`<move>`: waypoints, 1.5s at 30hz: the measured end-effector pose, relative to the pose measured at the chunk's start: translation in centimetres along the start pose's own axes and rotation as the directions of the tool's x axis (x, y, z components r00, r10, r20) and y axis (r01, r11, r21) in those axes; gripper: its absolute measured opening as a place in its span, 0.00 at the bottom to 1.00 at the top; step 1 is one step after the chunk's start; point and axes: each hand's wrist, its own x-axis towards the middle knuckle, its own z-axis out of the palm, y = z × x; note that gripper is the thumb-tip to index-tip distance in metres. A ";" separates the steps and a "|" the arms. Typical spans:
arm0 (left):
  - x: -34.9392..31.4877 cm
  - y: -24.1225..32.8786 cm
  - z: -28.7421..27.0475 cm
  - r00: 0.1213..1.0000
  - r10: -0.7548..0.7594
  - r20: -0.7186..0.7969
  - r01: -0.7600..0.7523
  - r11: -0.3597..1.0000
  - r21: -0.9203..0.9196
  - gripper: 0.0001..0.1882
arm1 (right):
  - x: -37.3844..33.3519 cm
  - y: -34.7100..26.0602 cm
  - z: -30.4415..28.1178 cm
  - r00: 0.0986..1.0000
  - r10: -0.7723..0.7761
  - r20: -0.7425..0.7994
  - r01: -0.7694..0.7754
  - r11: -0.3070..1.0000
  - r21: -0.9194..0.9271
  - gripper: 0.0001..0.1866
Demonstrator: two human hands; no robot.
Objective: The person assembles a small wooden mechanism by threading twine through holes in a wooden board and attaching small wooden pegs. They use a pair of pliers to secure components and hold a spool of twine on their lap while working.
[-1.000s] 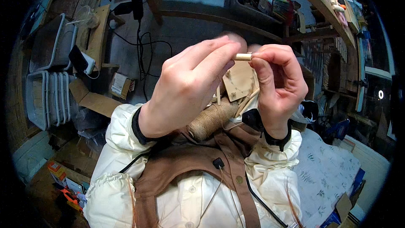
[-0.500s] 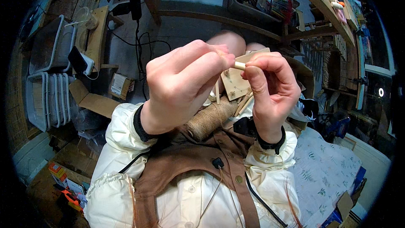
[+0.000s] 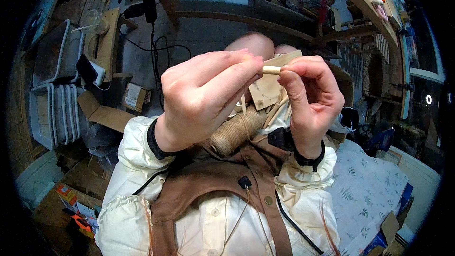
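Note:
A short pale wooden dowel lies level between my hands, above my lap. My left hand pinches its left end, the fingertips closed and largely hiding that end. At the other end, the thumb and forefinger of my right hand are closed on it. Beneath my hands a thin wooden board with small marks rests on my lap. A spool of brown twine lies nearer to me, and several wooden sticks are beside it.
Stacked grey plastic bins stand at the left, near a wooden stool with a phone-like device. An open cardboard flap is close to my left sleeve. Black cables trail over the floor. At the right lies a leaf-patterned cloth.
My right hand has shifted slightly right, and more of the dowel shows between my fingers. The dowel now sits more level. Both hands keep their pinch.

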 end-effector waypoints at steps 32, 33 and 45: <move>0.4 -0.1 -0.1 0.995 0.051 0.087 -0.059 0.995 0.084 0.11 | -0.1 0.5 -0.8 0.999 0.024 0.023 -0.023 0.999 -0.043 0.05; 0.3 0.1 -0.1 0.995 0.060 0.078 -0.068 0.993 0.099 0.11 | -0.2 0.5 -0.7 0.999 0.043 0.011 -0.043 0.999 -0.018 0.05; 0.1 0.5 0.3 0.978 -0.138 0.154 0.150 0.986 -0.070 0.12 | 0.2 0.2 -0.7 1.000 -0.027 0.008 0.028 0.997 -0.078 0.04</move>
